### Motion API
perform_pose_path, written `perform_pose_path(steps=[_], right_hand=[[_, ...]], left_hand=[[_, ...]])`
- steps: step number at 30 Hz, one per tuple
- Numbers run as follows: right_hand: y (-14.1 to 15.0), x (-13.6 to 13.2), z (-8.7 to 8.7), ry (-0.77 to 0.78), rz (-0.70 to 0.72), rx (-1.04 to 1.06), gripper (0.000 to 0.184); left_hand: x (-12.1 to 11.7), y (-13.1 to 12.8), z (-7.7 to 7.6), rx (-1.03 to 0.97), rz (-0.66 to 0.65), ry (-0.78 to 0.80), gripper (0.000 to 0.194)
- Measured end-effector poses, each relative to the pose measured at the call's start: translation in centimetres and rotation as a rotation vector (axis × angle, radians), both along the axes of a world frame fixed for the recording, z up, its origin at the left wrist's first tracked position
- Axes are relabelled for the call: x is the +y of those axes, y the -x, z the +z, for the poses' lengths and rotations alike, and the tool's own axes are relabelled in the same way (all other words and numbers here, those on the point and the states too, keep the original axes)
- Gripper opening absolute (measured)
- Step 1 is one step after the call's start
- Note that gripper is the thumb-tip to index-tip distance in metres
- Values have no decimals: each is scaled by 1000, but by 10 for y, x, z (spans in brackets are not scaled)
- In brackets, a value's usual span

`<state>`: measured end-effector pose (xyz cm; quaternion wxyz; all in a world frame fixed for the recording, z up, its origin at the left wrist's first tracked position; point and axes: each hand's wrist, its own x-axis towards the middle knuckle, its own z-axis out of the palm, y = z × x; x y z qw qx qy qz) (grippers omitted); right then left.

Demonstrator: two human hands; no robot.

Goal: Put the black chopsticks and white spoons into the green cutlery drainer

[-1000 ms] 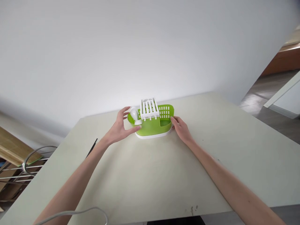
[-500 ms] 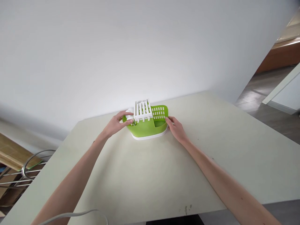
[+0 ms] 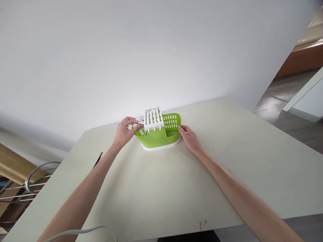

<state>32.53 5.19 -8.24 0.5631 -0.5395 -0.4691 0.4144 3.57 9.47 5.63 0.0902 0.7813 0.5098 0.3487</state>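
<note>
White piece (image 3: 141,123) has tipped, left fingers (image 3: 130,121) pinching it.

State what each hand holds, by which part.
The left hand pinches a white plastic piece, apparently by its upper edge; the right hand grips an oblong green plastic basket by its right rim.

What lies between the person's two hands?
The basket with its rack, shown in the head view. The left hand pinches a white piece; the right hand holds the basket's end.
</note>
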Motion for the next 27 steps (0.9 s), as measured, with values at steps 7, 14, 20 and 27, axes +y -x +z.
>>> perform_pose_path(steps=[7, 14, 20, 27], right_hand=[[0, 3, -4, -8, -1, 3, 50], [0, 5, -6, -18, -5, -6, 51], [0, 2, -3, -6, 10, -5, 51], [0, 1, -1, 2, 10, -4, 50]], left_hand=[[0, -3, 7, 85, -33, 30, 36], [-3, -6, 8, 21, -6, 61, 33], [4, 6, 18, -456, 202, -72, 37], [7, 61, 38, -1162, 289, 21, 39]])
